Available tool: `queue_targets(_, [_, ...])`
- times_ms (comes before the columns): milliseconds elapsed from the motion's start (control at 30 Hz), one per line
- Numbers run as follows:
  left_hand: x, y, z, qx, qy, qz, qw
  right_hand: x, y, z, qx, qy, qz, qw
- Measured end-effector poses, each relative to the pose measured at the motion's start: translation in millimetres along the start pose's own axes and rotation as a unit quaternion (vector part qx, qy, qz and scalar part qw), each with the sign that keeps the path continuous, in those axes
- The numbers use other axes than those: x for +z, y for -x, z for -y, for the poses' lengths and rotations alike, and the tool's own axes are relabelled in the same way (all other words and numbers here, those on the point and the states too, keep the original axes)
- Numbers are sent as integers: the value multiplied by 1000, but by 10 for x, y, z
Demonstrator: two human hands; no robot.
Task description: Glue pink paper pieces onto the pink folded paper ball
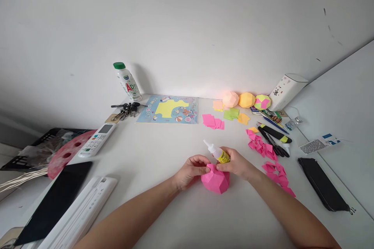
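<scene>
A pink folded-paper ball [216,182], faceted and partly built, rests on the white table in front of me. My left hand [192,171] pinches its upper left edge between thumb and fingers. My right hand [233,162] holds a white glue bottle [219,153] with a yellow label, its nozzle pointing up and left. The right thumb also touches the top of the ball. Folded pink paper pieces [260,146] lie to the right, with a second group [279,175] nearer me. The inside of the ball is hidden.
Finished paper balls [247,100] stand by the wall, behind flat pink sheets [212,121] and green sheets [231,114]. Scissors [273,144], a black pouch [323,184] and a white container [288,91] are right. A remote [97,140], tablet [55,202], keys [128,109] and bottle [127,81] are left.
</scene>
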State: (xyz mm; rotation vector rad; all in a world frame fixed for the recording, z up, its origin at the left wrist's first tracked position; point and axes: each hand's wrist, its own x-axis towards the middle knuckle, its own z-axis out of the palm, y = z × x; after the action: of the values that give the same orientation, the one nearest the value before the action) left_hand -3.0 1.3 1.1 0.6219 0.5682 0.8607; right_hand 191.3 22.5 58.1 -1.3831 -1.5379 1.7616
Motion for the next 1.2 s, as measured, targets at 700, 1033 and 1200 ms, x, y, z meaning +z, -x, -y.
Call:
queue_targets(700, [-2, -18, -24, -51, 9, -27, 998, -172, 381, 330, -298, 145, -220, 917])
queue_targets(1033, [23, -18, -51, -56, 1, -28, 998, -64, 379, 327, -216, 149, -185, 947])
queue_targets(1200, [44, -16, -57, -58, -19, -26, 998, -18, 351, 301, -175, 108, -147, 967])
